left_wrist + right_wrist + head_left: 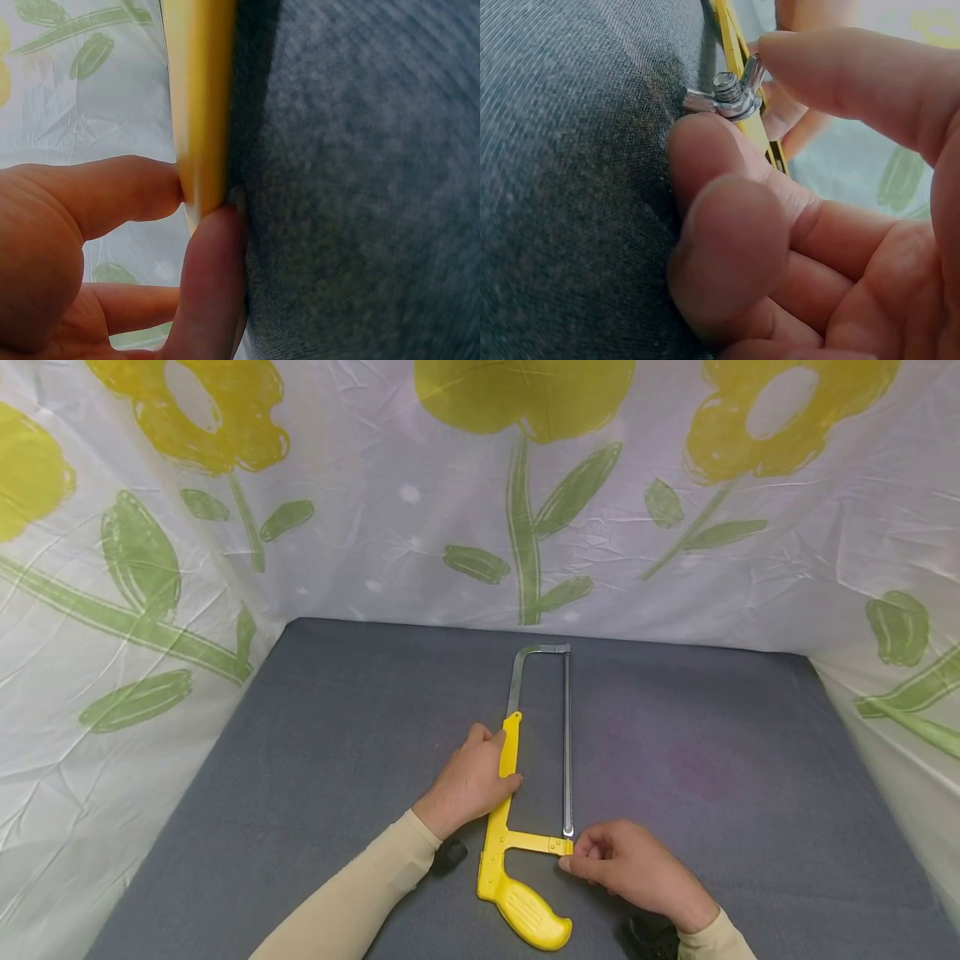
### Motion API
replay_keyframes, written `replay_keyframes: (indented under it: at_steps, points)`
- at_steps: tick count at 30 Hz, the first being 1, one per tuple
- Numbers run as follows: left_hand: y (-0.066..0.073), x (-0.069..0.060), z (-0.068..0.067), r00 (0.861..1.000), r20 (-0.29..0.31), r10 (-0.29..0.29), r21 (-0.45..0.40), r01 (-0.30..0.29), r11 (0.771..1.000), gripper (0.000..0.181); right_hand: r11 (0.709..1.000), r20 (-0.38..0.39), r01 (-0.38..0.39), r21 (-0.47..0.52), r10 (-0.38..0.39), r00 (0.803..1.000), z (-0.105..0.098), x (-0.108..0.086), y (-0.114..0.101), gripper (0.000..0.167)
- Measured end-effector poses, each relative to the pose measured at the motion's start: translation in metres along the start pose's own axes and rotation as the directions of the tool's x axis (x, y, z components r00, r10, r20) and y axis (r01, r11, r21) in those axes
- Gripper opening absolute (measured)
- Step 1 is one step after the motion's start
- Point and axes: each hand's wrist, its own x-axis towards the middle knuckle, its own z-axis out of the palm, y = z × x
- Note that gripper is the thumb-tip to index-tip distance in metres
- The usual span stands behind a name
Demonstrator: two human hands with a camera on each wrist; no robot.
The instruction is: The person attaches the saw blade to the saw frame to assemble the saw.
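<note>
A hacksaw (528, 913) lies on the grey surface, its yellow handle towards me and its metal bow at the far end. Its silver blade (567, 743) runs along the right side. My left hand (468, 781) holds the yellow frame between thumb and fingers; the left wrist view shows this frame bar (202, 90) close up. At the blade's near end, my right hand (633, 867) has thumb and fingers on a metal wing nut (739, 103). A threaded bolt end (725, 86) pokes out through that nut.
The dark grey cloth-covered table (360, 693) spreads around the saw. White sheeting (360, 552) with yellow flowers and green leaves hangs behind and at both sides. Black objects (651, 935) show beneath both wrists.
</note>
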Motion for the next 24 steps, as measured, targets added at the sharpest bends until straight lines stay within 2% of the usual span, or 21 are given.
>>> replay_keyframes:
  at_steps: [24]
  points:
    - [-0.0002, -0.0001, 0.0, 1.0, -0.004, 0.009, -0.009, -0.009, 1.0, 0.081, 0.999, 0.018, 0.04, 0.034, -0.04, 0.999, -0.0004, -0.001, 0.0023, 0.022]
